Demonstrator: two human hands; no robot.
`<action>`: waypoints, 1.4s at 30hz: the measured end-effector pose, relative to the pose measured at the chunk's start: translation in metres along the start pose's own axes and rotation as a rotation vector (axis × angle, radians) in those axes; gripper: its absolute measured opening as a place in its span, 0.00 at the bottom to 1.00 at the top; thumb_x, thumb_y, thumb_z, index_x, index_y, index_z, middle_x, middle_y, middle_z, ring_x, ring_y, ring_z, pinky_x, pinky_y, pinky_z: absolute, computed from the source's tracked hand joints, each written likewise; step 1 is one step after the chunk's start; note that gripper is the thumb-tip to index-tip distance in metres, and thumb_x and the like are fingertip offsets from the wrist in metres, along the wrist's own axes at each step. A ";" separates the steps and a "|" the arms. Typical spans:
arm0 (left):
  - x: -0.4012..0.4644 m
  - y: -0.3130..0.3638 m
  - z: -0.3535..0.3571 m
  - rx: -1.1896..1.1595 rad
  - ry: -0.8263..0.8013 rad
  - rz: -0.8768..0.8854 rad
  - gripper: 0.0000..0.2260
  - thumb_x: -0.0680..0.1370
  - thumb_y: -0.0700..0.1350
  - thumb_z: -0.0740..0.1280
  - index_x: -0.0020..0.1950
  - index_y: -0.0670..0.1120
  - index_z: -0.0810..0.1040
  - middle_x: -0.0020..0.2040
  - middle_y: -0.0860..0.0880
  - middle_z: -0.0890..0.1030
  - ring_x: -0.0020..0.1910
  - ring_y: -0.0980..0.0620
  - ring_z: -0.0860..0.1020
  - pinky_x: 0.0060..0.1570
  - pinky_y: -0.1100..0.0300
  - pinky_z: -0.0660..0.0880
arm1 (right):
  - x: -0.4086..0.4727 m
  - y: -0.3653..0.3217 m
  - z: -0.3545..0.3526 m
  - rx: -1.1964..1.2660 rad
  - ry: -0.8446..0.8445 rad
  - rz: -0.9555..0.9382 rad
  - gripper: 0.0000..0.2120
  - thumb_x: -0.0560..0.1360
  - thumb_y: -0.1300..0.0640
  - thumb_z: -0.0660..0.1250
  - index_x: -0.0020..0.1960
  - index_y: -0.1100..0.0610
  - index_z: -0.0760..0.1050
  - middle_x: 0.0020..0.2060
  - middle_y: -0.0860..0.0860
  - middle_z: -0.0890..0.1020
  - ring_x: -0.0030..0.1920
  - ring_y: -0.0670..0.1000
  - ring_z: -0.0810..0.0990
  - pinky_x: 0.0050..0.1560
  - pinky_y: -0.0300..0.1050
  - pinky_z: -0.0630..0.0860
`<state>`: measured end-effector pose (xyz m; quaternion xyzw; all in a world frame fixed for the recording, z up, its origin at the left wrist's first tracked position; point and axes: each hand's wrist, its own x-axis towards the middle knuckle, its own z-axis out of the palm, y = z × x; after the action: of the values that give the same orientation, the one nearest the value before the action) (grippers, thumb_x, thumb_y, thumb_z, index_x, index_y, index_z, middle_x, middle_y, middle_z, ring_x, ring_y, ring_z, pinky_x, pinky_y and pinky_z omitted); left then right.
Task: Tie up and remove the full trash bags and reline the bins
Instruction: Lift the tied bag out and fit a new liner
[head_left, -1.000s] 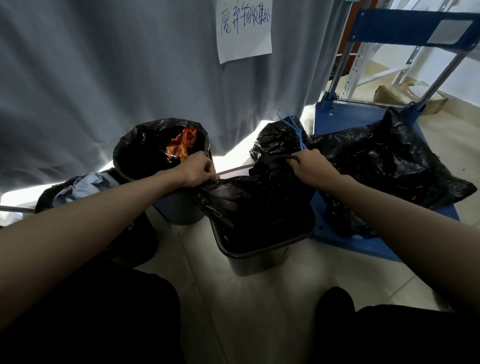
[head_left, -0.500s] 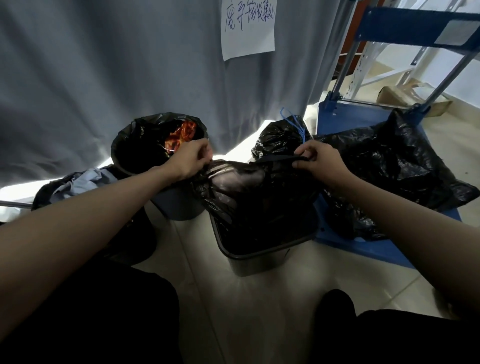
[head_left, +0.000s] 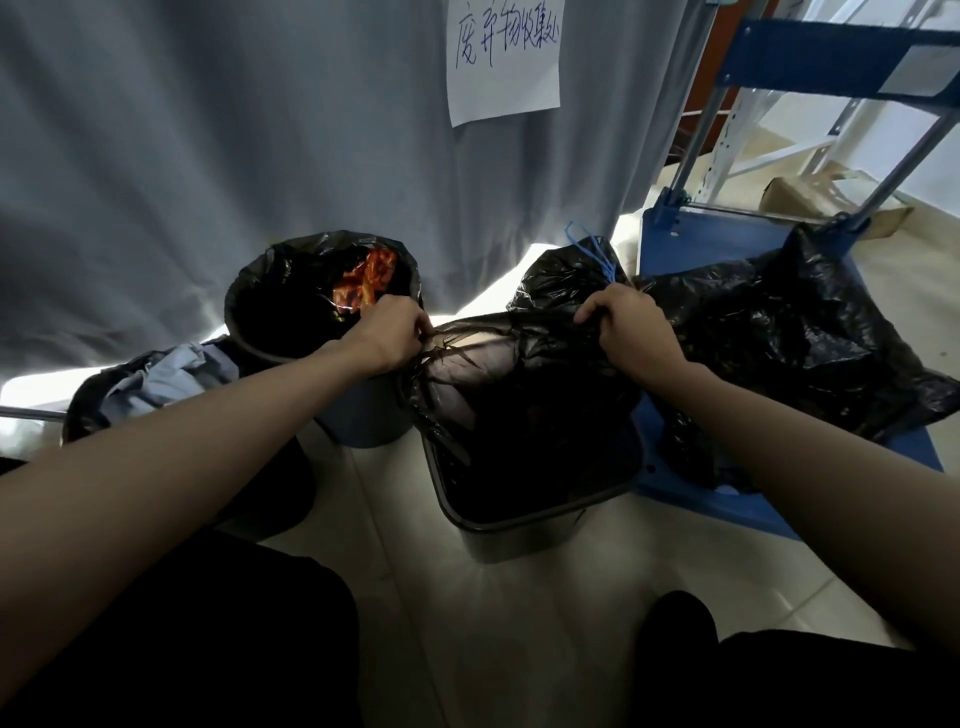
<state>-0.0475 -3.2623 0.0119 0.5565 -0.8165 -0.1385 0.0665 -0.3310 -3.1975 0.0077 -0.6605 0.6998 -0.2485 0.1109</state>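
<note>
Head view: both arms are reaching forward and down. The left hand (head_left: 392, 332) and right hand (head_left: 631, 327) are each pinching the gathered rim of the black bag (head_left: 524, 395), which is stretching between them and hanging into the square bin (head_left: 540, 514).

We lose the sign (head_left: 503, 62) top past the edge, bag (head_left: 524, 395) contents dark, left bin (head_left: 104, 395) half behind our arm

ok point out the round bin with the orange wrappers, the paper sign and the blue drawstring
round bin (head_left: 358, 426): head view, bare outer wall below the liner
paper sign (head_left: 501, 88): head view, blank lower part of the sheet
blue drawstring (head_left: 597, 258): head view, cord above the tied bag
</note>
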 end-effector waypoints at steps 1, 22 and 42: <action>0.000 0.002 0.000 0.004 -0.024 -0.010 0.10 0.76 0.35 0.68 0.54 0.43 0.84 0.51 0.44 0.83 0.52 0.47 0.79 0.54 0.55 0.74 | 0.001 0.001 0.001 -0.024 -0.016 0.015 0.18 0.76 0.68 0.56 0.52 0.54 0.81 0.55 0.54 0.80 0.54 0.58 0.78 0.55 0.56 0.76; -0.033 -0.002 -0.008 -0.167 -0.420 -0.319 0.11 0.80 0.41 0.63 0.55 0.37 0.82 0.44 0.37 0.84 0.33 0.46 0.81 0.44 0.55 0.82 | -0.012 0.015 -0.003 -0.057 -0.548 0.411 0.15 0.79 0.62 0.60 0.63 0.65 0.77 0.56 0.61 0.80 0.49 0.57 0.80 0.47 0.47 0.77; -0.098 0.000 0.009 0.081 -0.122 0.417 0.26 0.67 0.76 0.60 0.44 0.56 0.79 0.42 0.58 0.75 0.45 0.57 0.72 0.46 0.54 0.74 | -0.083 0.045 -0.019 -0.247 -0.213 0.078 0.12 0.78 0.63 0.58 0.51 0.63 0.80 0.60 0.57 0.74 0.61 0.60 0.72 0.61 0.56 0.73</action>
<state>-0.0136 -3.1701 0.0079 0.3682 -0.9214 -0.1223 0.0217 -0.3709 -3.1119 -0.0127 -0.6641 0.7343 -0.0849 0.1120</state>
